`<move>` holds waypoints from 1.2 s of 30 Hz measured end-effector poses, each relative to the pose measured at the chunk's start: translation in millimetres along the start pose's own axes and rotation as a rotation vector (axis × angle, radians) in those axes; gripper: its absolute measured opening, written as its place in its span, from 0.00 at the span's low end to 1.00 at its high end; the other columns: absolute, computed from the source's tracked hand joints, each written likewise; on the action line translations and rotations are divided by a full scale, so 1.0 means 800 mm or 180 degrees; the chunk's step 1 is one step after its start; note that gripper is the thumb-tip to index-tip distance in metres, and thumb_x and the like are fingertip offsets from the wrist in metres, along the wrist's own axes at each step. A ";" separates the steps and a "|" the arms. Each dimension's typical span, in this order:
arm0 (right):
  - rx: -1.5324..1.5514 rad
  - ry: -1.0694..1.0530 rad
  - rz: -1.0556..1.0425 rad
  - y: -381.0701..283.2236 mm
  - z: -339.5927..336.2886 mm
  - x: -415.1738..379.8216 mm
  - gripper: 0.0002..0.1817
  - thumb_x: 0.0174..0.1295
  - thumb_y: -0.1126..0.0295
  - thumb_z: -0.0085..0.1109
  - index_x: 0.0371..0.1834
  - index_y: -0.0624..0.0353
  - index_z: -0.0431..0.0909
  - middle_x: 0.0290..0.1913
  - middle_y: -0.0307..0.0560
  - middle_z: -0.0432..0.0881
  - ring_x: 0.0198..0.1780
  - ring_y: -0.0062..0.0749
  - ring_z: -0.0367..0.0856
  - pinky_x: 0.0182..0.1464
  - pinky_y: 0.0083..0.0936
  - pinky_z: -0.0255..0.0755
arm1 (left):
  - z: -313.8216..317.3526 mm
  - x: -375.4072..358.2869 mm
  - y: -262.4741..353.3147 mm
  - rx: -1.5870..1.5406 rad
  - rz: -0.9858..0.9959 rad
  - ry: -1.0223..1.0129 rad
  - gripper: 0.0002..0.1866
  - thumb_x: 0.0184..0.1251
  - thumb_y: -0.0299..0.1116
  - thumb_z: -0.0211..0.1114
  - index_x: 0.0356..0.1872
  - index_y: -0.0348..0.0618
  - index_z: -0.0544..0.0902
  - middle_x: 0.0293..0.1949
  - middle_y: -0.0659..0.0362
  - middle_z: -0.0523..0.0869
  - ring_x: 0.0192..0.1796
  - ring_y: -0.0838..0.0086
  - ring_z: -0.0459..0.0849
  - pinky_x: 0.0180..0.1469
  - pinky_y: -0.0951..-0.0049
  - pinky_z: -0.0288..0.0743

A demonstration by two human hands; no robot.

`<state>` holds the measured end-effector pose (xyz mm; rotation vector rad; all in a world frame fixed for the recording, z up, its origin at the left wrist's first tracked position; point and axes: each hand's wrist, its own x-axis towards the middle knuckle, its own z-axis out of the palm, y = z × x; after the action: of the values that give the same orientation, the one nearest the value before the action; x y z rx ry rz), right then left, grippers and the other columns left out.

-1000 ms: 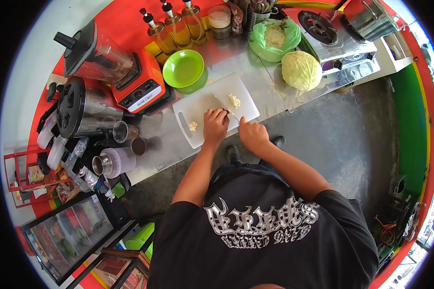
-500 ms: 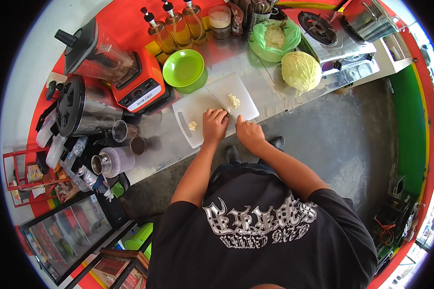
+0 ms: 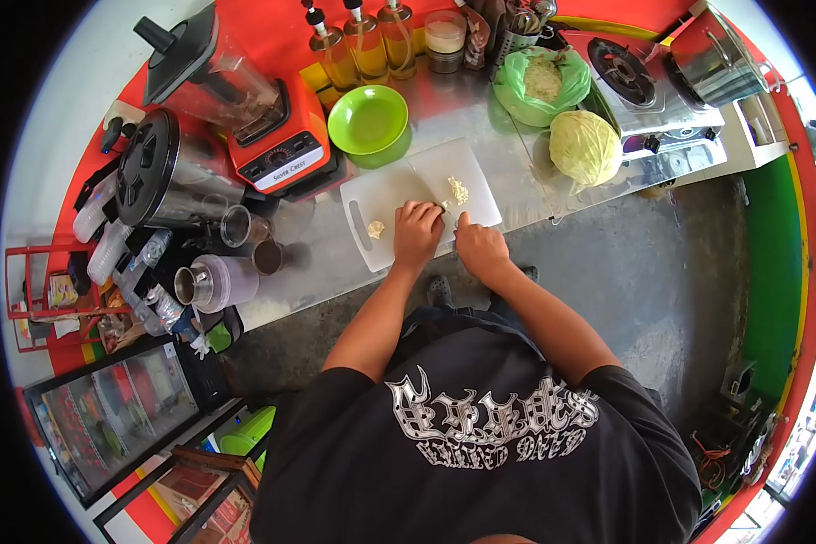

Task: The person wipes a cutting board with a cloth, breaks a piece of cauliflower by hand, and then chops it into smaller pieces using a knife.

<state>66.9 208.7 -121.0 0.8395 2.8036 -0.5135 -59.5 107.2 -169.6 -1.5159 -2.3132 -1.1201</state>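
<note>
Chopped garlic (image 3: 459, 190) lies just beyond the left hand (image 3: 417, 232) fingers (image 3: 423, 209) — on the cutting board (image 3: 385, 195).

I wear a black short-sleeved cotton T-shirt (image 3: 480, 453); white gothic lettering (image 3: 494, 419) across it; my forearms bare.

**Colours on the counter**

White cutting board (image 3: 385, 195) with pale yellow chopped bits (image 3: 459, 190) and one pale yellow piece (image 3: 375, 229). Bright green bowl (image 3: 369, 121). Orange blender base (image 3: 286, 154) with a white control panel, black lid above. Pale green cabbage (image 3: 586, 147); green plastic bag (image 3: 542, 82) with pale shreds inside. Amber oil bottles (image 3: 365, 47) with black pumps. Silver-grey steel counter (image 3: 317, 263), red wall behind. Black T-shirt (image 3: 480, 453) printed with white gothic lettering.
</note>
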 end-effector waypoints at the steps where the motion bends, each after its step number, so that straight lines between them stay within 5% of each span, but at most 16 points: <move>1: 0.0004 0.0000 -0.0009 -0.002 0.002 0.000 0.14 0.78 0.60 0.52 0.45 0.62 0.69 0.33 0.60 0.89 0.37 0.56 0.91 0.38 0.48 0.84 | -0.002 -0.001 -0.001 0.0010 -0.0003 0.0002 0.09 0.60 0.28 0.70 0.42 0.46 0.88 0.44 0.64 0.88 0.53 0.63 0.81 0.56 0.59 0.71; 16: -0.0060 0.0009 0.0006 -0.004 -0.006 0.008 0.15 0.78 0.59 0.52 0.46 0.62 0.69 0.32 0.61 0.89 0.36 0.55 0.92 0.38 0.47 0.85 | -0.001 0.008 0.000 -0.0004 -0.0461 -0.0464 0.08 0.62 0.33 0.67 0.41 0.46 0.86 0.48 0.60 0.81 0.56 0.60 0.76 0.59 0.57 0.69; 19: -0.0078 -0.0258 0.0226 -0.009 -0.004 -0.002 0.07 0.74 0.68 0.49 0.46 0.60 0.70 0.36 0.62 0.90 0.39 0.54 0.92 0.38 0.44 0.86 | 0.001 0.007 -0.001 -0.0031 -0.0503 -0.0478 0.08 0.63 0.32 0.67 0.41 0.45 0.85 0.47 0.60 0.81 0.56 0.59 0.76 0.59 0.57 0.69; 36: -0.0054 -0.0181 0.0098 -0.010 -0.005 -0.002 0.07 0.74 0.69 0.48 0.48 0.61 0.69 0.38 0.61 0.90 0.42 0.52 0.92 0.42 0.44 0.86 | 0.006 0.004 0.000 -0.0210 -0.0540 -0.0087 0.05 0.62 0.30 0.66 0.38 0.43 0.84 0.45 0.58 0.81 0.55 0.58 0.76 0.60 0.56 0.70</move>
<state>63.4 202.9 -114.6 0.8495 2.7353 -0.5000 -59.7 112.4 -171.2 -1.3857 -2.4864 -1.2348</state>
